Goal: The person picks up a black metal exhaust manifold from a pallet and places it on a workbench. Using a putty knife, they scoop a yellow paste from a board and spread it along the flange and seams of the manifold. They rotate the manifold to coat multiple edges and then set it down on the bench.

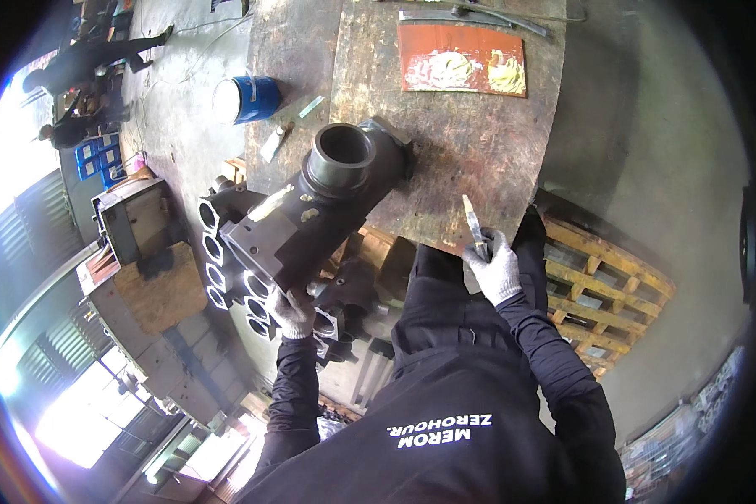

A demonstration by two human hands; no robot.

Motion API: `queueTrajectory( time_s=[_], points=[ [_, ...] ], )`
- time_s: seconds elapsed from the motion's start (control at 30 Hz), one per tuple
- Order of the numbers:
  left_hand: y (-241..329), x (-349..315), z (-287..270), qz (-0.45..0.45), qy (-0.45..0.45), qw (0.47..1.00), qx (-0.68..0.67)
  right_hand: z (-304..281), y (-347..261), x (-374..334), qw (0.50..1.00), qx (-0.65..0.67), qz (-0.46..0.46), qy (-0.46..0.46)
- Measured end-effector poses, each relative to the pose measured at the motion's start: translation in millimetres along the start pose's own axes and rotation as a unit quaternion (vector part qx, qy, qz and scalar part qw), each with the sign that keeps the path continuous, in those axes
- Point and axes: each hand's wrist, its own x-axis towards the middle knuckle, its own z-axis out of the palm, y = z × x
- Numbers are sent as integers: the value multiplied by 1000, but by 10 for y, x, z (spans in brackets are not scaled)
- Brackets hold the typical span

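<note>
My left hand (292,314), in a pale work glove, grips the near lower end of a dark metal casting (298,239). The casting lies slanted across the left edge of the worktable (470,139), its round open pipe mouth facing up. Cream filler (272,203) is smeared on its side, with smaller patches near the pipe mouth. In my gloved right hand (497,270) is a putty knife (472,220), closed in the fingers, its pale-smeared blade pointing away from me over the table's near edge. The blade is apart from the casting.
A red board (418,52) with two heaps of cream putty lies at the table's far side. A blue tin (256,99) and a white tube (273,143) stand left. More castings (214,244) sit below left, a wooden pallet (613,281) at right. Two people (84,67) are far left.
</note>
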Motion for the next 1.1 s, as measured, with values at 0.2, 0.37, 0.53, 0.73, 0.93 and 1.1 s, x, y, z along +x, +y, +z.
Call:
queueTrajectory(
  time_s=[0.2,0.37,0.53,0.73,0.93,1.1],
  points=[
    [211,-140,158,-155,48,982,-97,-60,74,63,998,-49,26,12],
    [537,-109,249,-230,68,969,-53,16,70,137,998,27,60,-7],
    [583,-48,267,-248,131,960,-27,126,78,224,998,9,57,-11],
    [491,44,217,-315,192,916,-155,292,-51,392,996,52,58,-46],
    [556,345,89,-426,259,817,-290,456,-238,569,988,113,94,-43],
    [449,421,-51,-450,227,814,-288,545,-277,734,987,140,70,-34]
  ],
)
